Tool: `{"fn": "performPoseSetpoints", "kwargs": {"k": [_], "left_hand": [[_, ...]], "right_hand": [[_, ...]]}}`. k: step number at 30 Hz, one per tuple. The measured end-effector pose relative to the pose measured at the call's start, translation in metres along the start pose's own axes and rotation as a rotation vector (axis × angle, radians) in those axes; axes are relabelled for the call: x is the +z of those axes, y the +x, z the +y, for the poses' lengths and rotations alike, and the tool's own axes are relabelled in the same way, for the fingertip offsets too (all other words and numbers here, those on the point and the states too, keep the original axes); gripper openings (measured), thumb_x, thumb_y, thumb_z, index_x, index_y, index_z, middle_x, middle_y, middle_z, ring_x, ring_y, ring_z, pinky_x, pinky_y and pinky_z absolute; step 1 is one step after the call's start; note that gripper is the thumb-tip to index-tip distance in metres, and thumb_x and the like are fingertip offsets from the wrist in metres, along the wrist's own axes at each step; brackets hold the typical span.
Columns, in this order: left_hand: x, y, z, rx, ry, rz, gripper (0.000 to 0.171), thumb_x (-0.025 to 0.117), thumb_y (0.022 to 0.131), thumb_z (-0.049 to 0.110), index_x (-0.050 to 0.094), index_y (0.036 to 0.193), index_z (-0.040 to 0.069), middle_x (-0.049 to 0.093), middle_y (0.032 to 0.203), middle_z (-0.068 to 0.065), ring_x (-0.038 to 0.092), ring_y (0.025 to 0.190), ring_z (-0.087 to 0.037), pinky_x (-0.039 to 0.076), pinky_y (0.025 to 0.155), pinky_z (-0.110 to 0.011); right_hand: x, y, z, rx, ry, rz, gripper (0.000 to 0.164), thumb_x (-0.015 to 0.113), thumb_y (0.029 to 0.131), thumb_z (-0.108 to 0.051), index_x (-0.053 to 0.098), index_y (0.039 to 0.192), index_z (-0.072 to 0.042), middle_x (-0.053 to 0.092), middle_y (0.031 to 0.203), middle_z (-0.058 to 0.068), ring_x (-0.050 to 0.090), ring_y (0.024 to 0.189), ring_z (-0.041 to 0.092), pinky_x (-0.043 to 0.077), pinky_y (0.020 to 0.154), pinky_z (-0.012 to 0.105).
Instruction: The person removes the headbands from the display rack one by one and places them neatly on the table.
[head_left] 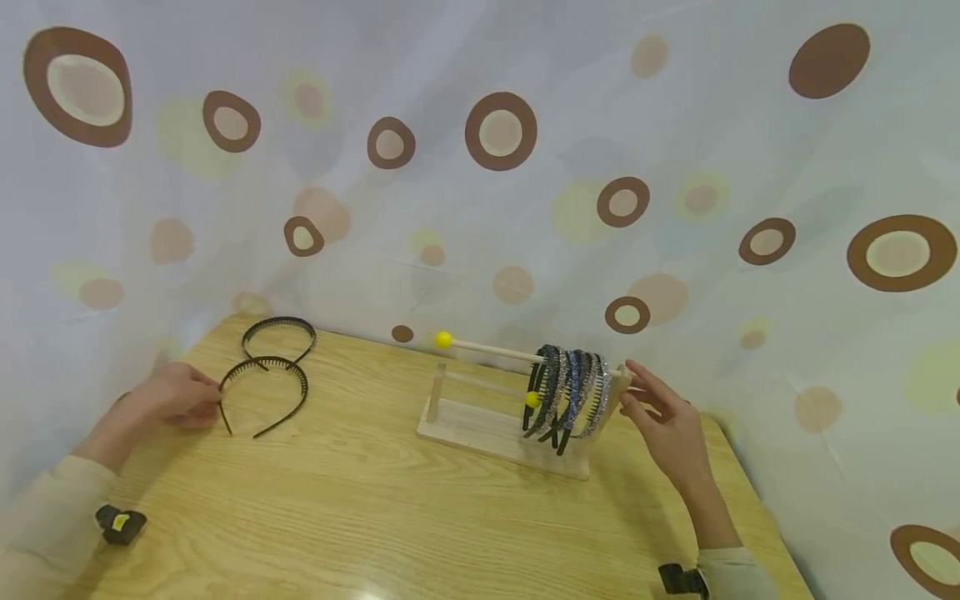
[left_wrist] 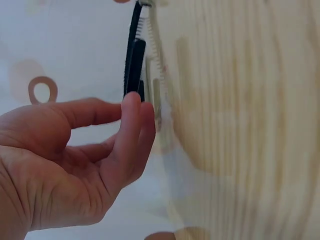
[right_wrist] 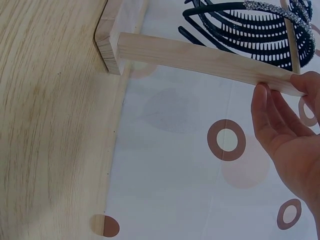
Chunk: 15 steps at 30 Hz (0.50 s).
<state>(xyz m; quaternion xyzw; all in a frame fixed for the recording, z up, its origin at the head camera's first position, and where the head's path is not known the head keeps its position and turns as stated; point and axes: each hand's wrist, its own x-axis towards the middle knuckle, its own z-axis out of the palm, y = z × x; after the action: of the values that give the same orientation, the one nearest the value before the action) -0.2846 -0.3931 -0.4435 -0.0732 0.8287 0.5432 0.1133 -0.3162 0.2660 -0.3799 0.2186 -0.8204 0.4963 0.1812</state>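
At the table's left, my left hand pinches the left side of a black toothed headband between thumb and fingers. In the left wrist view, the fingertips overlap the lower part of that dark headband. A second black headband lies just behind it. On the right, my right hand grips the top of a wooden stand's upright post, thumb on one side and fingers on the other. Several headbands, black, silver and blue glittery, hang bunched at the right end of the stand's rod.
The stand's flat wooden base rests on the light wood table. A yellow ball caps the rod's left end, and another yellow ball shows before the headbands. A patterned curtain hangs behind the table.
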Motion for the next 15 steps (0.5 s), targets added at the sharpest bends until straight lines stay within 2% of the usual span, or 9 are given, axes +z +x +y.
{"fn": "performPoseSetpoints", "kwargs": {"k": [3,6,10,15], "left_hand": [[-0.007,0.000,-0.003,-0.004,0.012,-0.053,0.040,0.050,0.102,-0.001,0.041,0.122,-0.034,0.066,0.088,-0.013,0.067,0.078,-0.020,0.061,0.076,-0.037],[-0.011,-0.001,-0.004,-0.004,0.027,-0.074,0.041,0.052,0.101,0.000,0.042,0.122,-0.034,0.067,0.088,-0.011,0.067,0.079,-0.021,0.061,0.076,-0.037],[-0.014,-0.003,-0.006,-0.002,0.074,-0.056,0.044,0.055,0.100,0.002,0.043,0.125,-0.032,0.068,0.088,-0.010,0.067,0.080,-0.021,0.061,0.075,-0.037],[-0.019,-0.006,-0.006,0.050,0.138,-0.022,0.045,0.056,0.101,0.004,0.043,0.129,-0.030,0.068,0.095,-0.014,0.067,0.084,-0.024,0.061,0.074,-0.038]], "right_hand": [[0.000,0.000,0.002,0.000,0.003,0.005,0.049,0.064,0.100,0.001,0.054,0.147,-0.003,0.061,0.128,0.026,0.067,0.102,0.014,0.055,0.084,0.020],[0.000,-0.002,0.002,0.000,0.007,0.008,0.049,0.064,0.100,-0.001,0.054,0.148,-0.005,0.061,0.129,0.026,0.067,0.102,0.013,0.054,0.085,0.019],[0.001,-0.003,0.002,0.005,0.010,0.011,0.050,0.065,0.100,-0.001,0.054,0.148,-0.006,0.061,0.129,0.025,0.067,0.103,0.014,0.054,0.085,0.019],[0.002,-0.001,0.000,0.000,0.004,0.009,0.050,0.065,0.100,-0.001,0.054,0.148,-0.005,0.061,0.129,0.026,0.067,0.103,0.014,0.054,0.085,0.019]]}}
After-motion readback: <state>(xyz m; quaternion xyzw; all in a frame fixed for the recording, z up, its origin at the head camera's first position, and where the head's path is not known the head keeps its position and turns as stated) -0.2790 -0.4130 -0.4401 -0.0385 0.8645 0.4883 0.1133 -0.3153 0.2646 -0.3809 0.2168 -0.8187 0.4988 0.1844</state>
